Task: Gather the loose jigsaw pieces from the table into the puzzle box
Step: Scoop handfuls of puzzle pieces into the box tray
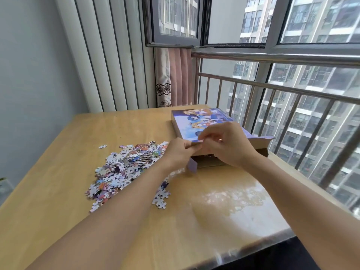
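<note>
A flat puzzle box (196, 118) with a blue cartoon picture lies at the far right of the wooden table (224, 201). Its near end stands open, with a purple flap (192, 166) hanging down and brown cardboard showing inside. My left hand (178, 152) pinches the near edge of the box top. My right hand (227, 144) grips the same edge from above, right beside the left. A heap of loose jigsaw pieces (124, 168) lies left of the box, partly under my left forearm. One stray piece (102, 146) sits apart at the heap's far left.
A metal railing (272, 88) and window run along the table's right and far side. A pink curtain (175, 78) hangs behind the far edge. White vertical panels cover the wall at the left. The table's near right corner drops to a dark floor.
</note>
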Demonstrator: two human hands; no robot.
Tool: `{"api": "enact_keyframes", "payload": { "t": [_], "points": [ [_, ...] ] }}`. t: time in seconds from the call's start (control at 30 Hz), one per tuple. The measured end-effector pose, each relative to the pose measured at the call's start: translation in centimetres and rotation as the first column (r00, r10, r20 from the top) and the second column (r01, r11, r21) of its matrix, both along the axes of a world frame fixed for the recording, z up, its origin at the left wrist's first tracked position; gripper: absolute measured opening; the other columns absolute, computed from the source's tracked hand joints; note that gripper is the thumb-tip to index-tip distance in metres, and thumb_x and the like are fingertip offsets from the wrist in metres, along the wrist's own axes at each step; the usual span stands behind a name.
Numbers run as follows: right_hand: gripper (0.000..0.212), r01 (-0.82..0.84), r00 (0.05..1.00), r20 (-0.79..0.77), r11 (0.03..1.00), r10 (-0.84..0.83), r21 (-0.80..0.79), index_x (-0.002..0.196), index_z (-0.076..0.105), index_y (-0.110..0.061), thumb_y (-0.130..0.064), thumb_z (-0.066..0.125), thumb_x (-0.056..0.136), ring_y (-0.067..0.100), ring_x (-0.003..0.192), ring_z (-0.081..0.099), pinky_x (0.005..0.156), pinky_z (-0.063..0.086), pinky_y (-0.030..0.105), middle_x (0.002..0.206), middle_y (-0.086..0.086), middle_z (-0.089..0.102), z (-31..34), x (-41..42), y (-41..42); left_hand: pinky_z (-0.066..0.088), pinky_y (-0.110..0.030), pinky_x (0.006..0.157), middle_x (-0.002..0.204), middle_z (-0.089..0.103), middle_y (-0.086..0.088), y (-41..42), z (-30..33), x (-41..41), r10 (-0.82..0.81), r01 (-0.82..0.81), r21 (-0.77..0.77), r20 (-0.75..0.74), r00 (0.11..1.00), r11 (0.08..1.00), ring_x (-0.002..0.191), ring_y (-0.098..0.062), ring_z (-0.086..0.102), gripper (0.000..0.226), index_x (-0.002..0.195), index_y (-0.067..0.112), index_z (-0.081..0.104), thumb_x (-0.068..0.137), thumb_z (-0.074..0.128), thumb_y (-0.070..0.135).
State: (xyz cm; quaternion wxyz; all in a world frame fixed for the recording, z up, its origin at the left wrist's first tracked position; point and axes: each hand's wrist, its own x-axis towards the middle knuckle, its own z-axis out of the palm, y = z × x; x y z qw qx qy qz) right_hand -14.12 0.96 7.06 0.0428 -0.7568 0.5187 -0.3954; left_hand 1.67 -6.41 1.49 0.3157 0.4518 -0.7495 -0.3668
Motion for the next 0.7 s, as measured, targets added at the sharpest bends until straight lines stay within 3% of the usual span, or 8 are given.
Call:
{"api": "enact_keyframes", "payload": {
  "t": [0.07,0.1,0.2,0.33,0.47,0.57,0.63,0.7],
  "points": [
    [0.024,-0.08,0.986,0.149,0.994,0.068,0.076,0.083,0.078,-0.008,0.006,0.058,0.08,0.015,0.059,0.069,0.051,0.052,0.024,0.069,0.0,0.074,0.7,0.9,-0.1,0.042,-0.012,0.056,0.084,0.073,-0.003,0.4,0.4,1.1,-0.096,0.095,0.013,0.03,0.995,0.995,0.055,0.004,0.054,0.019,0.097,0.016,0.078,0.093,0.07,0.032],
    [0.024,-0.114,0.974,0.208,0.988,0.091,0.101,0.083,0.077,-0.006,0.007,0.057,0.08,0.021,0.059,0.071,0.049,0.054,0.026,0.068,0.004,0.074,1.0,1.5,-0.5,0.049,-0.014,0.07,0.096,0.074,0.005,0.5,0.7,2.0,-0.124,0.123,0.02,0.037,0.992,0.992,0.075,0.006,0.064,0.013,0.101,0.022,0.077,0.09,0.074,0.028],
    [0.022,-0.173,0.959,0.266,0.949,0.1,0.265,0.097,0.077,-0.008,-0.013,0.064,0.08,0.029,0.081,0.074,0.066,0.061,0.036,0.087,0.009,0.077,1.3,4.9,-1.7,0.047,-0.024,0.096,0.122,0.068,0.011,0.4,1.0,6.2,0.006,-0.001,-0.048,0.117,0.993,0.999,0.116,-0.003,0.06,0.034,0.117,0.028,0.069,0.086,0.075,0.017],
    [0.073,-0.034,0.994,-0.064,0.808,0.088,0.588,0.151,0.041,-0.01,-0.049,0.063,0.093,0.028,0.135,0.05,0.108,0.044,0.038,0.15,0.012,0.049,-1.3,11.9,-4.5,0.041,-0.032,0.103,0.136,0.06,0.001,-0.1,-0.5,13.6,0.471,-0.405,-0.293,0.204,0.858,0.866,0.127,-0.021,0.053,0.039,0.13,0.022,0.062,0.093,0.066,0.032],
    [0.102,0.267,0.963,-0.2,0.723,-0.18,0.637,0.156,0.025,-0.008,-0.08,0.045,0.087,0.042,0.147,0.027,0.119,0.028,0.053,0.161,0.022,0.029,-4.6,15.1,-9.0,0.031,-0.04,0.114,0.15,0.048,-0.007,-0.3,-4.3,19.2,0.66,-0.606,-0.261,0.327,0.677,0.751,0.138,-0.031,0.038,0.057,0.144,0.018,0.049,0.098,0.047,0.052],
    [0.119,0.378,0.926,-0.25,0.645,-0.284,0.665,0.16,0.02,-0.012,-0.096,0.026,0.076,0.046,0.151,0.013,0.122,0.015,0.059,0.165,0.023,0.016,-6.6,15.6,-12.8,0.03,-0.041,0.117,0.154,0.044,-0.007,-0.7,-5.8,20.8,0.605,-0.602,-0.13,0.348,0.716,0.788,0.141,-0.029,0.039,0.068,0.15,0.017,0.041,0.098,0.032,0.06],
    [0.125,0.327,0.945,-0.237,0.682,-0.226,0.654,0.154,0.035,-0.011,-0.101,0.019,0.069,0.042,0.145,0.032,0.118,0.028,0.054,0.159,0.02,0.036,-7.3,16.1,-14.0,0.032,-0.041,0.116,0.156,0.042,-0.004,-1.0,-6.0,20.5,0.527,-0.525,-0.104,0.333,0.782,0.844,0.142,-0.026,0.04,0.064,0.152,0.02,0.037,0.101,0.03,0.057],
    [0.106,0.204,0.968,-0.246,0.75,-0.056,0.629,0.142,0.052,-0.01,-0.093,0.025,0.08,0.033,0.13,0.05,0.105,0.041,0.04,0.146,0.014,0.053,-7.2,16.8,-13.7,0.032,-0.04,0.116,0.156,0.042,-0.002,-1.0,-5.8,19.9,0.465,-0.455,-0.109,0.306,0.831,0.884,0.142,-0.023,0.039,0.057,0.152,0.022,0.038,0.104,0.029,0.05]
  ]
}}
